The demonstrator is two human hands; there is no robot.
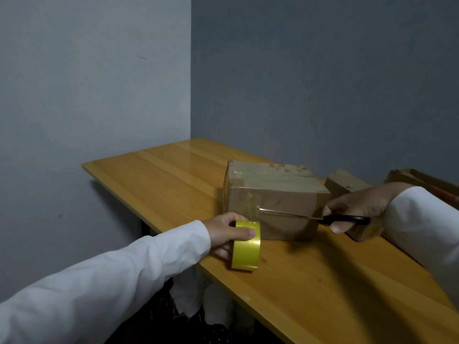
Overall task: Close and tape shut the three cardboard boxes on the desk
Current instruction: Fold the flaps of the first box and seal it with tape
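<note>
On the glossy, yellow-grained wooden desk [173, 180], set into a corner of grey walls, stands a closed rectangular cardboard box [270, 197]. Its brown faces are scuffed, and clear, shiny tape runs over its top and down the near side. From that near side a strip of tape leads down to the tape roll [246, 245], a yellow, smooth ring standing on edge at the desk's near-left edge. The left hand [227, 232], in a white sleeve, grips the roll with the thumb curled over its outer face.

The right hand [357, 207] is closed around the black handles of the scissors [310, 217]; the thin metal blades lie level, with the tips at the tape strip against the box face.

Behind the right hand sits a second cardboard box [345, 182], partly hidden. A third box [422, 180] at the right edge has its top open; its contents cannot be made out.

Bare desk surface extends left of the boxes and toward the viewer.
</note>
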